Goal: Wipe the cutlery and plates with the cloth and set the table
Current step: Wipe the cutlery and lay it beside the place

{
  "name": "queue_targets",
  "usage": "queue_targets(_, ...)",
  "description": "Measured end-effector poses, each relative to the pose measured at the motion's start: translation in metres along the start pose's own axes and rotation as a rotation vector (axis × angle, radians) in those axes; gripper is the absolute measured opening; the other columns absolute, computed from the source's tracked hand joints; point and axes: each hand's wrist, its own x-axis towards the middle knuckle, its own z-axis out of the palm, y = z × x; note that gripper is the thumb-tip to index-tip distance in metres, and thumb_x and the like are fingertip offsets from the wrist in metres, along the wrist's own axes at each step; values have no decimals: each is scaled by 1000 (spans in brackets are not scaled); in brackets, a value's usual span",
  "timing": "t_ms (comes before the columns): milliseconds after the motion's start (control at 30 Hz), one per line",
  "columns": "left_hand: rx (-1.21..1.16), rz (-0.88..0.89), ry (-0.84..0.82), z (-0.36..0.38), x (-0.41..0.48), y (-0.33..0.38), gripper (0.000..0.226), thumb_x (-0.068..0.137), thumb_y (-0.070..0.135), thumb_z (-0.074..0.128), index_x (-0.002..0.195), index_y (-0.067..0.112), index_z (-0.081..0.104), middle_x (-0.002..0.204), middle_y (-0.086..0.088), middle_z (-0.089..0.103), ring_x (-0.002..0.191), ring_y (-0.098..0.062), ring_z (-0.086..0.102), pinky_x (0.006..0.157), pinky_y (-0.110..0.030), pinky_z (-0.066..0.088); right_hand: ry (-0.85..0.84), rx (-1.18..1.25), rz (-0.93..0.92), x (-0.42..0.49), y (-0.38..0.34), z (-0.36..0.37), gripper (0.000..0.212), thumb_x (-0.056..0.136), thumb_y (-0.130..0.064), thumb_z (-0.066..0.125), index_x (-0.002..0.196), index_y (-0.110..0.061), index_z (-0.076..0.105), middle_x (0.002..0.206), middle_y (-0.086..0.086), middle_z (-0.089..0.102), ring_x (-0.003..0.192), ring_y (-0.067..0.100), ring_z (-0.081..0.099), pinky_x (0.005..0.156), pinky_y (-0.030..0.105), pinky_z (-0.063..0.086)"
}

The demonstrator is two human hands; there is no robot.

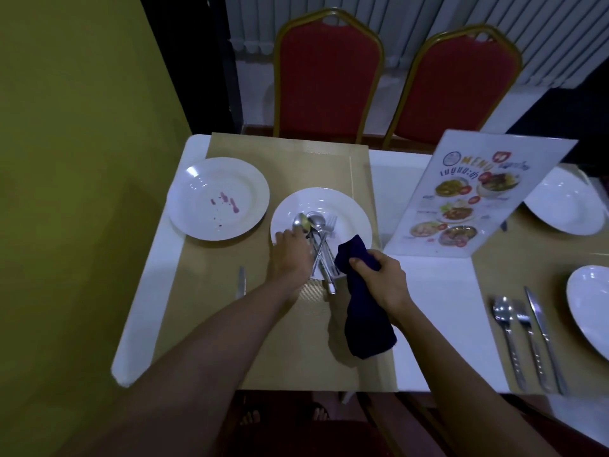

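A white plate in the middle of the tan placemat carries a pile of cutlery: spoons and a fork, handles pointing toward me. My left hand reaches over the plate's near left edge and its fingers close on a spoon in the pile. My right hand grips a dark blue cloth, which hangs down over the mat just right of the plate. A second white plate with purple-red stains lies at the far left. A single knife lies on the mat's left side.
A menu stand leans right of the plate. Beyond it are set places with white plates and a spoon, fork and knife. Two red chairs stand across the table. A green wall runs along the left.
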Motion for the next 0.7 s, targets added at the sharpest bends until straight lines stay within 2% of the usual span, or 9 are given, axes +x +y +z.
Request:
queue_targets(100,-16,-177,-67,5,2,1,30,98,25,55,119,5,53,117,-19,65,117,-35,49,89,-41,45,-13,10,-10,2,4,-6,12,89,-39,64,101,-38,61,91,-4,70,80,19,69,77,46,60)
queue_targets(200,-55,-262,-128,-2,-2,3,24,100,20,50,115,4,59,118,-18,65,116,-34,55,92,-42,50,-37,-49,-26,3,8,-11,11,90,-38,64,100,-38,60,93,-5,70,81,17,67,79,44,58)
queue_targets(267,-124,-296,-167,-14,-10,3,28,102,18,42,115,2,62,117,-18,65,108,-32,61,84,-36,52,-33,-148,-54,3,4,-12,19,89,-36,64,107,-32,62,100,-4,70,83,16,65,80,40,56)
queue_targets(300,-208,-304,-190,-22,-19,4,30,103,19,40,116,2,61,113,-17,65,99,-30,64,74,-31,51,2,-191,-87,2,-1,-12,26,88,-36,64,112,-28,60,103,-5,68,86,17,64,80,38,54)
queue_targets(400,-670,-337,-318,-43,-55,12,23,105,21,37,114,7,54,86,-8,63,56,-17,56,43,-21,41,154,-316,-375,-9,-20,-1,33,89,-29,63,121,-22,56,117,-3,61,97,21,59,80,37,50)
queue_targets(467,-802,-271,-322,-53,-82,16,21,105,24,38,106,12,56,73,-1,61,49,-12,47,40,-20,36,104,-538,-728,-18,-32,5,37,90,-18,63,127,-19,59,129,-1,59,102,27,54,78,35,50)
queue_targets(533,-869,-182,-238,-64,-106,17,23,105,24,39,98,14,59,62,8,55,47,-9,40,42,-17,31,56,-758,-975,-25,-42,1,43,85,-5,69,127,-14,63,133,0,61,100,34,56,72,38,55)
queue_targets(633,-878,-102,-165,-80,-126,18,26,105,22,37,90,22,57,56,11,48,45,-6,35,45,-20,27,186,-754,-986,-36,-57,0,50,72,5,76,119,-8,68,126,3,67,92,40,60,65,43,57)
queue_targets(700,-846,-94,-121,-91,-132,18,25,105,20,37,92,19,59,59,8,49,48,-7,38,50,-24,30,183,-752,-970,-52,-62,8,57,65,4,80,120,-9,68,126,3,67,93,40,60,65,42,58)
